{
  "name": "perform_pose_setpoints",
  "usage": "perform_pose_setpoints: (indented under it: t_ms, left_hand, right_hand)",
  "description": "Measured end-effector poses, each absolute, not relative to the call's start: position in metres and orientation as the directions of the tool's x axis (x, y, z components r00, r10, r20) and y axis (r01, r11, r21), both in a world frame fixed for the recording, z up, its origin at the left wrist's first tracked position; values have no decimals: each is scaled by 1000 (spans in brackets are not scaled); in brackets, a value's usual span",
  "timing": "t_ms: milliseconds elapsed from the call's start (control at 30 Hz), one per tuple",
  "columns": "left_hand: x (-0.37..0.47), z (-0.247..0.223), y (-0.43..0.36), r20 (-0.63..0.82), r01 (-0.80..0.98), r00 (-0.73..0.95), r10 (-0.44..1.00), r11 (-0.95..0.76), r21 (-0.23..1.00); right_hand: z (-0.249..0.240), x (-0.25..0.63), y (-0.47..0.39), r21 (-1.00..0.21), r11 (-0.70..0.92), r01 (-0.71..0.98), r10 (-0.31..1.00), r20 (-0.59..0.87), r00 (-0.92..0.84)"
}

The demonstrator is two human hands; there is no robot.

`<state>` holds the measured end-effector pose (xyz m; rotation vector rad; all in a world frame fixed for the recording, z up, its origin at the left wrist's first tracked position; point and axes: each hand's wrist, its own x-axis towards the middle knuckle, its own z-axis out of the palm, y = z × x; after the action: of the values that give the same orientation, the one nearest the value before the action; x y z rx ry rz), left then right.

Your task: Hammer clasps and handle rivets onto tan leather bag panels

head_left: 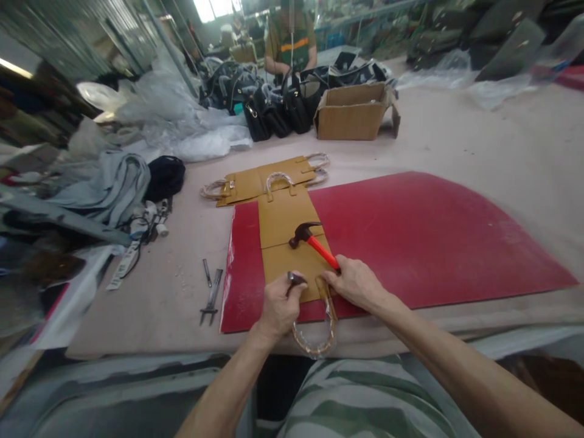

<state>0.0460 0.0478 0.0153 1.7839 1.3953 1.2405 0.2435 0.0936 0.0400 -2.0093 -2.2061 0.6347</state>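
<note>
Hammer in your right hand, metal punch in your left

Your right hand is clenched around the orange grip of the hammer, fingers curled in tight. Its thumb side comes down close to the base of the near carrying loop; you cannot tell from this angle whether it touches. The hammer's dark head is over the tan leather panel, claw pointing away to the right, and whether it rests there or hangs just above is unclear.

Your left hand is a loose fist, thumb and fingers pinching the metal punch, whose top end shows above your grip. Its lower tip is hidden. This hand is at the near left part of the panel.

The panel lies flat across the red mat, its near loop, wrapped in clear plastic, hanging toward you past the mat's edge. A second tan panel lies just beyond. Left of the mat, a forked tool and a short metal rod lie side by side on the table.
</note>
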Motion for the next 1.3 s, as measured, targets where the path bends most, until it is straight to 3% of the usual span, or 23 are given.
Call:
perform_pose_setpoints:
  t_ms: [100, 200, 533, 1300]
  left_hand:
    - [35, 17, 49, 246, 255, -163, 955, -200, 946]
    - [23, 17, 50, 207, 214, -224, 953, -159, 964]
    - [25, 7, 40, 306, 462, -67, 950, -242, 853]
    - [30, 12, 46, 358, 551, -2, 934, -298, 780]
  right_hand:
    - [39, 244, 93, -357, 38, 933, 971, -208, -119]
    - [38, 244, 92, -351, 41, 935, 971, -206, -120]
    - [38, 245, 92, -316, 56, 947, 968, -217, -129]
    - [41, 245, 91, -318, 53, 947, 964, -230, -131]
